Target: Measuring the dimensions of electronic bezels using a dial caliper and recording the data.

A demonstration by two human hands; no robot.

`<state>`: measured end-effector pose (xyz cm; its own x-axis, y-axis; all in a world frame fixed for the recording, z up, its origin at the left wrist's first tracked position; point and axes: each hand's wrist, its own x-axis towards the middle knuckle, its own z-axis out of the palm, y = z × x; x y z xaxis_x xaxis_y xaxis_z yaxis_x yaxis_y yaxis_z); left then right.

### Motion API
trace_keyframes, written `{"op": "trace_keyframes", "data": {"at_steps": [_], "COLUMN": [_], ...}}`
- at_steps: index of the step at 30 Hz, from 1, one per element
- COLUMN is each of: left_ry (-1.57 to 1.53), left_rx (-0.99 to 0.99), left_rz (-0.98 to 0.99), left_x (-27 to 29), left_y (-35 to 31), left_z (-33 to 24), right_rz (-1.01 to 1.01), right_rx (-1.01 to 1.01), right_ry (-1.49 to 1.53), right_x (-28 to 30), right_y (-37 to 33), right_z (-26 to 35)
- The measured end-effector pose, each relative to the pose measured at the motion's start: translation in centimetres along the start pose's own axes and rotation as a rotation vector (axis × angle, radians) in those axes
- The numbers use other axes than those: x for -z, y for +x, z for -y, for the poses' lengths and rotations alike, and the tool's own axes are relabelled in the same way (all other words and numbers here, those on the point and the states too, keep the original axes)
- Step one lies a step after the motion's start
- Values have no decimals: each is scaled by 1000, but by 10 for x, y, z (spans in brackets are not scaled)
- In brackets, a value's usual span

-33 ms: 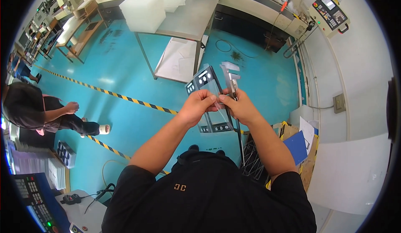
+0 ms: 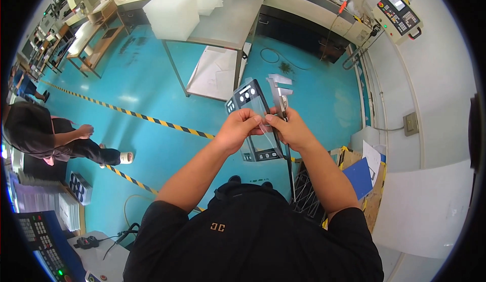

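In front of my body I hold up a thin flat panel with a dark border, white cut-out shapes and a see-through middle. A sheet of clear film stands partly away from its face. Thumb and finger of my left hand pinch the film near the panel's centre. My right hand is closed round the panel's right edge and also grips a silver caliper, jaws upward, its long beam running down past the hand. The right fingers behind the panel are partly hidden.
Ahead, a metal table carries white sheet stacks. A person stands at the left beside striped floor tape. A control panel is at lower left. On the right, a blue folder lies near a black crate.
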<state>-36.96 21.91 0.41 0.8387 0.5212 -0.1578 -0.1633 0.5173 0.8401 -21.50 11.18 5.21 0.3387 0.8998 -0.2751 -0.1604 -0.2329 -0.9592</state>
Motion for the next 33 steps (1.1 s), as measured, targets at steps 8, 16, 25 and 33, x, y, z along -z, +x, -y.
{"op": "trace_keyframes", "data": {"at_steps": [8,16,25,33], "left_ry": [337,998,645,1090], "left_rx": [-85,-733,-202,-101], "left_rz": [-92,-156,48,74], "left_x": [-13,-6,23,15], "left_y": [-1,0,10,-12], "left_z": [-16,-54,-88,-150], "right_rz": [42,141,183,206], "right_rx": [-69,-18,-82,69], "right_ry": [129,225,83,-724], "right_x": [10,3,4,49], "right_y": [-6,-23,-53,-86], "right_z": [8,18,56,55]}}
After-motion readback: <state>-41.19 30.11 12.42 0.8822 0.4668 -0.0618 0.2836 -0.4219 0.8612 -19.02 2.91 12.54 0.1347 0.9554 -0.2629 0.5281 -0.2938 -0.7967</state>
